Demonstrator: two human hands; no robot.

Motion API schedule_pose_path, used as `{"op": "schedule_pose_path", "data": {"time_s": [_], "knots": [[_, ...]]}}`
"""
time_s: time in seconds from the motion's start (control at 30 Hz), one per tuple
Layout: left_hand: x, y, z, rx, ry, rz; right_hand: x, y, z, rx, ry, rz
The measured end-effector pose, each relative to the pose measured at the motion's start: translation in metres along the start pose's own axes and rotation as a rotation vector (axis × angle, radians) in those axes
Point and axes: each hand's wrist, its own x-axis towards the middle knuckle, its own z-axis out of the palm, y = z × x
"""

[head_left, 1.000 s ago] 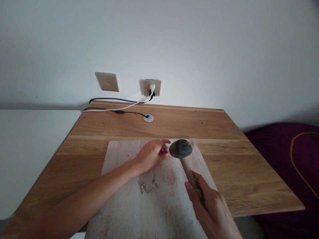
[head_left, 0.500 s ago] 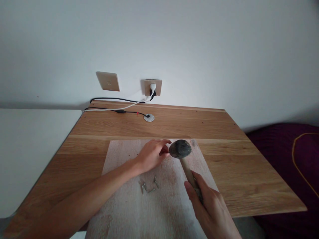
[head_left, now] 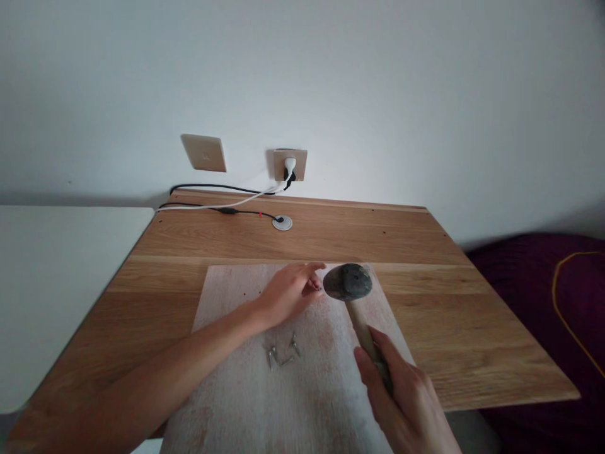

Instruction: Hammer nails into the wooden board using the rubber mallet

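The mallet (head_left: 348,282), gripped by the right hand (head_left: 404,388), is now held a bit further right, near the frame's middle. The left hand's (head_left: 287,293) bent fingers are less hidden; whether anything is pinched cannot be told.

Your bare left arm (head_left: 189,362) reaches forward, its left hand (head_left: 289,293) beyond and left of your right hand (head_left: 409,394), top digit (head_left: 316,267) extended, others curled; whether they pinch is hard to tell. Your right hand grips, thumb (head_left: 365,367) leftmost.
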Motion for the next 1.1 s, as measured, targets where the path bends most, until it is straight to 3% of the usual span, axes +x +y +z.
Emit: {"op": "schedule_pose_path", "data": {"time_s": [0.2,0.37,0.6,0.83,1.0,1.1], "knots": [[0.001,0.001,-0.002,0.011,-0.009,-0.034,0.004,0.002,0.006,-0.006,-0.049,-0.027],[0.001,0.002,-0.002,0.052,-0.013,-0.033,0.005,0.002,0.007,-0.003,-0.003,-0.038],[0.000,0.006,-0.005,0.077,-0.036,-0.041,0.005,-0.002,0.005,0.019,-0.071,-0.011],[0.001,0.008,-0.006,0.152,-0.062,-0.011,0.001,-0.002,0.004,0.046,-0.054,0.017],[-0.006,0.027,-0.025,0.276,-0.089,0.013,-0.017,0.013,-0.005,0.053,-0.004,0.056],[-0.026,0.046,-0.040,0.357,-0.180,0.056,-0.030,0.027,-0.008,0.051,0.049,0.094]]}}
